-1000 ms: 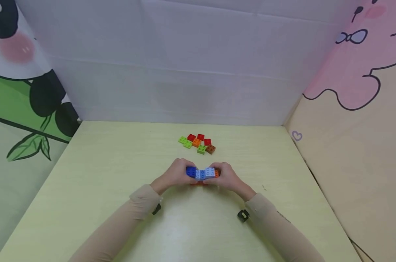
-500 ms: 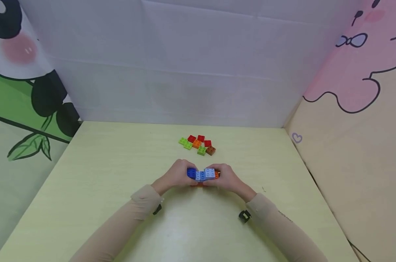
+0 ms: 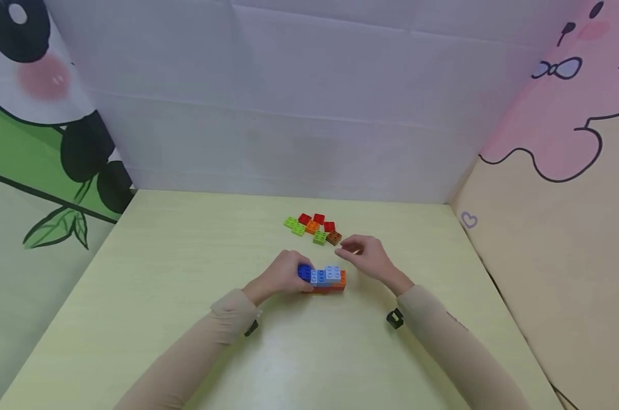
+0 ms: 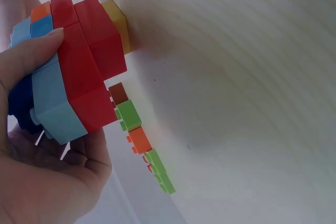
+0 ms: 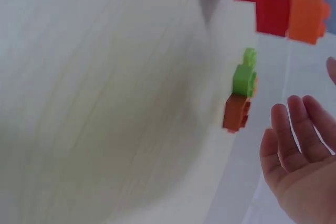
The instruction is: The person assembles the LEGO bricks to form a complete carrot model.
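My left hand grips the left end of a toy-brick build, its thumb along the near side. The build has a yellow brick at the bottom, red bricks above that, then light blue, blue and orange ones. A dark blue brick tops its left end. My right hand is off the build, its fingers bent loosely with nothing between them. Its fingertips are close to a brown brick at the near right of a loose group.
Beyond the build lie loose green, orange and red bricks on the pale wooden table. A white sheet stands at the back, with painted panels along the sides.
My right hand has let go of the build's right end and moved right and forward, toward the loose bricks. The left hand still holds the build.
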Tool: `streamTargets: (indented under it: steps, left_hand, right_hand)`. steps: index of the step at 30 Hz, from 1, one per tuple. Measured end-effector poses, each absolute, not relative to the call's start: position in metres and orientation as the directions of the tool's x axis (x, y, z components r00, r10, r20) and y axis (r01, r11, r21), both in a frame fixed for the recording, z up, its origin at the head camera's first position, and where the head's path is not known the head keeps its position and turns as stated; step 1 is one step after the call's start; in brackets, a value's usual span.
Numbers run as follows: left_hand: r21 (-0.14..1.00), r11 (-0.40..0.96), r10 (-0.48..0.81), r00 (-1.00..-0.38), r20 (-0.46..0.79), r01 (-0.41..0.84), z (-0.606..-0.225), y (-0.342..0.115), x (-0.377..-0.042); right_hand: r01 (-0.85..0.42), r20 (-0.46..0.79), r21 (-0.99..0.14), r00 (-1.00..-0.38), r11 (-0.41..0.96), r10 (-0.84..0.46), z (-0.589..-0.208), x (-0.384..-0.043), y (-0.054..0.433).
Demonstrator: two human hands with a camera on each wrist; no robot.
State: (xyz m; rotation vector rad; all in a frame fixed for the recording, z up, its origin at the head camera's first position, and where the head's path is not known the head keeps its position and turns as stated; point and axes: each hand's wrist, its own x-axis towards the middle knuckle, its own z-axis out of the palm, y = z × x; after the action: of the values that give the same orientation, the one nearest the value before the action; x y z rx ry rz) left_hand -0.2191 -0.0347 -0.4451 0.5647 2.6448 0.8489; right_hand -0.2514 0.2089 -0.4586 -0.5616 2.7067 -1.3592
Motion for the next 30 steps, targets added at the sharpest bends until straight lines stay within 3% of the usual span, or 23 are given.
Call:
streamTargets:
  steps: [10,21,30]
  left_hand:
    - [0.602,0.754,0.450,-0.875,-0.180,0.264,-0.446,-0.033,-0.218]
    - [0.607,0.755,0.442,-0.876,-0.192,0.248,-0.446,-0.032,-0.219]
    - [0.607,0.759,0.430,-0.881,-0.197,0.235,-0.444,-0.034,-0.218]
  right_hand:
    - [-0.207,0.031,-0.700,-0.965,0.683,-0.262,-0.470,-0.287,0.199]
    - [-0.080,-0.080,-0.676,-0.980,0.733,-0.180,-0.487,-0.306,0.186]
    - [-0.082,-0.095,-0.646,-0.978,0.759,-0.186,-0.496,-0.311,0.177]
